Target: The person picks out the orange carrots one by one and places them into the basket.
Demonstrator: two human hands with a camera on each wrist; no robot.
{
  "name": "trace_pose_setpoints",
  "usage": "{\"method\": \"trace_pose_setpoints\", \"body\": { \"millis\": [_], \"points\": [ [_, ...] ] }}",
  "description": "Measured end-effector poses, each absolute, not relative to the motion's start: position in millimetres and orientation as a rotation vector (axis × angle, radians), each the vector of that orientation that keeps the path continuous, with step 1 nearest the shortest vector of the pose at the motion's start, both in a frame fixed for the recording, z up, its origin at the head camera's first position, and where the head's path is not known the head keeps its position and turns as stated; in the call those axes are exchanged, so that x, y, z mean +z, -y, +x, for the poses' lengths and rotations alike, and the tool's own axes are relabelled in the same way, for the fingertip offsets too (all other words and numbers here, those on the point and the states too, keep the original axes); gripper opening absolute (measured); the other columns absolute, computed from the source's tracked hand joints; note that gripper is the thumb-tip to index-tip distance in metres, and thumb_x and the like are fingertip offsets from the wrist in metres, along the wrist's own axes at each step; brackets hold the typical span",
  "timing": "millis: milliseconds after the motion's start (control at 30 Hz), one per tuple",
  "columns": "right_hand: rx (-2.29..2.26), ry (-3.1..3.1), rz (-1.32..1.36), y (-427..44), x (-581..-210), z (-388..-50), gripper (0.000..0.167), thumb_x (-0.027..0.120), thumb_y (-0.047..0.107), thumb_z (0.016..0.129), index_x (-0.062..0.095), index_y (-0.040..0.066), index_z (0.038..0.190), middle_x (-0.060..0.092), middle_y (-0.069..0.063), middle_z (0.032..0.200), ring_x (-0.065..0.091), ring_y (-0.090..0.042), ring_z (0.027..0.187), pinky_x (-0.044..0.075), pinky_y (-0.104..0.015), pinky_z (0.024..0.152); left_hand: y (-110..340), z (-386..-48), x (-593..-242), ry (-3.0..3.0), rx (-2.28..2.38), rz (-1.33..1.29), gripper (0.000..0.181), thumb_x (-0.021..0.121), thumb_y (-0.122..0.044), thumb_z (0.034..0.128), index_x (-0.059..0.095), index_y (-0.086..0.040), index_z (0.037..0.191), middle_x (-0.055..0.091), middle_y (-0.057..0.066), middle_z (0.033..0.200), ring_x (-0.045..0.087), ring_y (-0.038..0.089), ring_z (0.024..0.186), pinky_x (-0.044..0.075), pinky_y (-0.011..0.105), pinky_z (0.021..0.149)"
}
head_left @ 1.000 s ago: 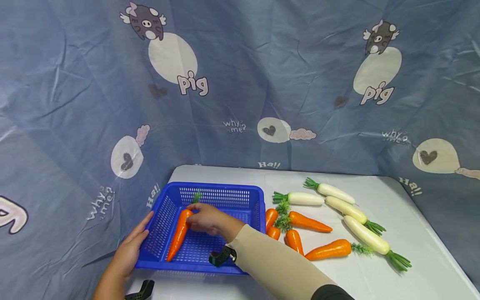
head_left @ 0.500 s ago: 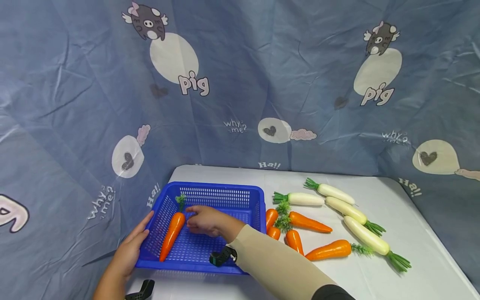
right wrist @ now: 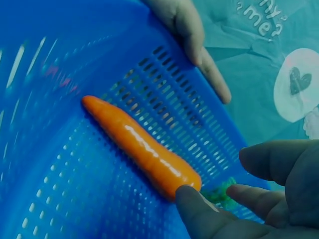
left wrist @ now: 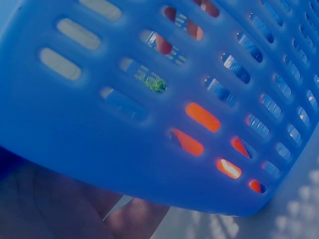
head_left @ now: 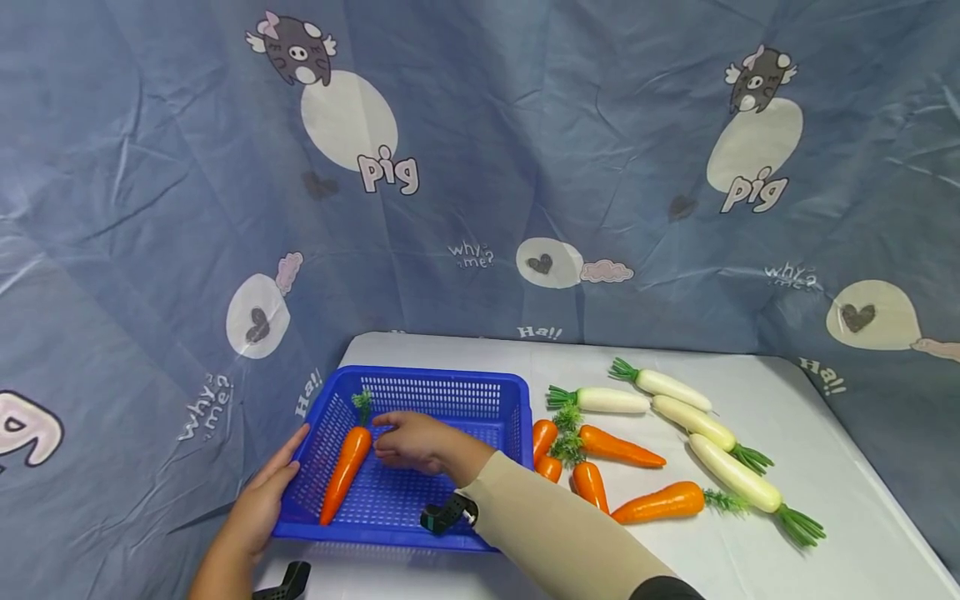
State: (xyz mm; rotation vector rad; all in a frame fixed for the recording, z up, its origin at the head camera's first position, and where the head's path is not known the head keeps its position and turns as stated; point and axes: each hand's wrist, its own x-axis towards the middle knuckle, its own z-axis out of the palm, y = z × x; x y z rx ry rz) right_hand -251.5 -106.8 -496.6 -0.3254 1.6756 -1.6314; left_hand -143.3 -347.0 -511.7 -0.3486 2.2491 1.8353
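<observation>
Head view: carrot [head_left: 347, 473] lies slanted in the blue basket [head_left: 435, 372], lower left of frame, greens upward. Right hand [head_left: 412, 443], lower centre, is empty, fingers parted just beside it. Left hand [head_left: 262, 492] rests nearly straight-fingered on the basket's left rim. Lower right: loose carrots [head_left: 619, 447], white radishes [head_left: 613, 401] on the surface [head_left: 735, 550].

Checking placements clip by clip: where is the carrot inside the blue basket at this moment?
In the head view, the carrot lies along the left side of the blue basket, between the left hand at the rim and the right hand.
</observation>
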Motion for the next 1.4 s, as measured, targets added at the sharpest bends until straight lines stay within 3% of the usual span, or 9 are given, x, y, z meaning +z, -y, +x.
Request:
{"method": "trace_pose_setpoints", "body": {
  "millis": [200, 333, 567, 767, 900, 1067, 1233, 1300, 1400],
  "points": [
    [-1.687, -1.663, -0.331, 101.0, -487.8, -248.8, 0.056, 0.06, 0.002, 0.1, 0.046, 0.002, 0.155, 0.065, -0.02, 0.127, 0.066, -0.037, 0.124, 0.054, -0.046, 0.104, 347.4, -142.4, -509.6, -2.286, 1.804, -0.387, 0.056, 0.024, -0.025, 0.1147, 0.014, -0.034, 0.169, -0.006, 0.011, 0.177, 0.0, 0.043, 0.16, 0.009, 0.068, 0.124],
    [-1.751, -1.616, -0.333, 91.6, -482.1, -245.3, 0.053, 0.06, 0.001, 0.102, 0.048, 0.002, 0.153, 0.065, -0.018, 0.124, 0.068, -0.034, 0.12, 0.052, -0.047, 0.105, 347.1, -143.2, -509.3, -2.305, 1.766, -0.382, 0.056, 0.025, -0.024, 0.1149, 0.013, -0.035, 0.169, -0.007, 0.012, 0.177, -0.001, 0.045, 0.16, 0.009, 0.069, 0.123],
    [-1.812, -1.567, -0.344, 74.6, -472.9, -239.6, 0.049, 0.06, 0.003, 0.104, 0.05, 0.003, 0.152, 0.061, -0.017, 0.136, 0.067, -0.032, 0.122, 0.053, -0.042, 0.105, 349.9, -143.4, -511.7, -2.292, 1.765, -0.367, 0.057, 0.023, -0.022, 0.1154, 0.008, -0.035, 0.169, -0.005, 0.016, 0.176, 0.011, 0.045, 0.157, 0.027, 0.062, 0.12],
    [-1.844, -1.528, -0.371, 67.5, -463.6, -230.3, 0.04, 0.061, 0.005, 0.104, 0.057, 0.008, 0.144, 0.062, -0.014, 0.133, 0.067, -0.032, 0.121, 0.052, -0.044, 0.106, 349.8, -142.5, -510.6, -2.29, 1.752, -0.41, 0.056, 0.023, -0.024, 0.1152, 0.011, -0.038, 0.169, 0.002, 0.019, 0.176, 0.039, 0.037, 0.142, 0.051, 0.034, 0.094],
    [-1.854, -1.507, -0.402, 61.3, -460.3, -224.5, 0.038, 0.059, 0.004, 0.105, 0.058, 0.007, 0.143, 0.062, -0.014, 0.131, 0.068, -0.033, 0.12, 0.052, -0.045, 0.107, 347.1, -143.0, -509.2, -2.29, 1.755, -0.438, 0.056, 0.025, -0.025, 0.1149, 0.014, -0.038, 0.168, 0.006, 0.02, 0.175, 0.049, 0.033, 0.133, 0.056, 0.033, 0.088],
    [-1.874, -1.458, -0.422, 52.1, -458.3, -218.3, 0.04, 0.059, 0.002, 0.104, 0.056, 0.006, 0.144, 0.062, -0.016, 0.133, 0.068, -0.03, 0.121, 0.053, -0.041, 0.105, 346.4, -142.6, -508.4, -2.308, 1.75, -0.404, 0.056, 0.024, -0.025, 0.1153, 0.012, -0.036, 0.169, 0.005, 0.019, 0.175, 0.04, 0.035, 0.14, 0.052, 0.026, 0.088],
    [-1.893, -1.429, -0.428, 41.2, -455.0, -211.6, 0.041, 0.058, 0.002, 0.104, 0.055, 0.005, 0.145, 0.061, -0.018, 0.136, 0.064, -0.037, 0.128, 0.052, -0.042, 0.106, 347.4, -142.9, -508.2, -2.32, 1.739, -0.386, 0.056, 0.023, -0.024, 0.1155, 0.011, -0.035, 0.169, 0.004, 0.018, 0.176, 0.033, 0.036, 0.146, 0.048, 0.02, 0.089],
    [-1.902, -1.429, -0.422, 36.5, -454.6, -208.8, 0.04, 0.059, 0.002, 0.103, 0.055, 0.004, 0.144, 0.061, -0.018, 0.135, 0.064, -0.038, 0.129, 0.052, -0.043, 0.106, 347.4, -143.6, -508.7, -2.313, 1.74, -0.382, 0.056, 0.023, -0.025, 0.1154, 0.011, -0.036, 0.169, 0.002, 0.017, 0.176, 0.028, 0.038, 0.15, 0.048, 0.026, 0.097],
    [-1.911, -1.432, -0.413, 29.8, -454.9, -204.7, 0.04, 0.06, 0.002, 0.103, 0.056, 0.004, 0.143, 0.063, -0.018, 0.133, 0.066, -0.034, 0.126, 0.053, -0.042, 0.105, 346.7, -144.0, -509.7, -2.309, 1.742, -0.381, 0.056, 0.024, -0.025, 0.1152, 0.011, -0.036, 0.169, -0.002, 0.015, 0.177, 0.015, 0.042, 0.157, 0.038, 0.046, 0.117]
  ]
}}
